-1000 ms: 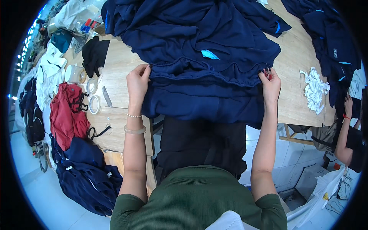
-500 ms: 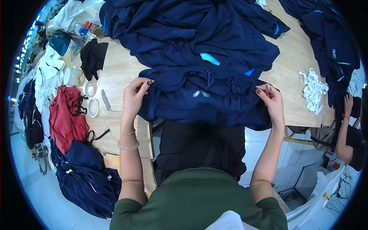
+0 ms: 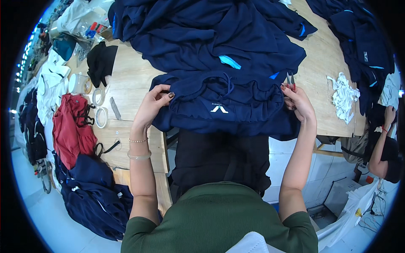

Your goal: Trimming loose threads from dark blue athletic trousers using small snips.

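A navy garment (image 3: pixel 249 116) with a gathered waistband, a drawstring (image 3: pixel 228 84) and a white mark inside lies at the table's front edge. My left hand (image 3: pixel 152 103) is closed on the left end of the waistband, thumb and fingers pinching the cloth. At the right end, my right hand (image 3: pixel 301 103) is closed around small thread snips (image 3: pixel 290 79) with red on them, blades pointing away from me. The fingers of that hand also touch the waistband's edge; whether they grip the cloth, I cannot tell.
Behind lies a large heap of navy garments (image 3: pixel 181 38) with light-blue patches. To the left are tape rolls (image 3: pixel 101 117), a black cloth (image 3: pixel 101 63) and a red garment (image 3: pixel 71 130). White scraps (image 3: pixel 344 97) lie right, near another person's arm (image 3: pixel 377 152).
The waistband's inside has opened to view, so the white mark shows fully. My right hand has turned, and the snips now show above it. The other person's hand has moved slightly.
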`<state>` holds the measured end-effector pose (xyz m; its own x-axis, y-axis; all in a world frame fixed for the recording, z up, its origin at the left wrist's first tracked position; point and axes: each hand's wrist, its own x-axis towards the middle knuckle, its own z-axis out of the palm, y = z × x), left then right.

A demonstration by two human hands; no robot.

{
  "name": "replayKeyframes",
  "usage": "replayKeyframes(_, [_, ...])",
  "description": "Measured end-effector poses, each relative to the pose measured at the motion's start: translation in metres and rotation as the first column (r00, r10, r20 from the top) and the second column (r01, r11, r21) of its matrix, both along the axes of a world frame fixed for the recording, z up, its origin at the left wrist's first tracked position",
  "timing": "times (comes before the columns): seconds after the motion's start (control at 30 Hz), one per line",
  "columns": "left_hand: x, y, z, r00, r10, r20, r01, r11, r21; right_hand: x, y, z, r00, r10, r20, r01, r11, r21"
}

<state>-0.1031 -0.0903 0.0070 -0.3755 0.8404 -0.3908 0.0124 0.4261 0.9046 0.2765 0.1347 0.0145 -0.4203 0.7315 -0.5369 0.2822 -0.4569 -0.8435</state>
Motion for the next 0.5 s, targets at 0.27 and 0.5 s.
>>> replayKeyframes(0.27, [0.001, 0.007, 0.007, 0.975, 0.006, 0.22, -0.041, 0.987, 0.153, 0.003, -0.005, 0.006, 0.913, 0.005, -0.408, -0.058, 0.991, -0.117])
replayKeyframes(0.5, [0.01, 0.014, 0.013, 0.991, -0.128, 0.046, 0.118, 0.979, 0.164, -0.006, -0.004, 0.021, 0.974, 0.029, -0.223, -0.006, 0.995, 0.102])
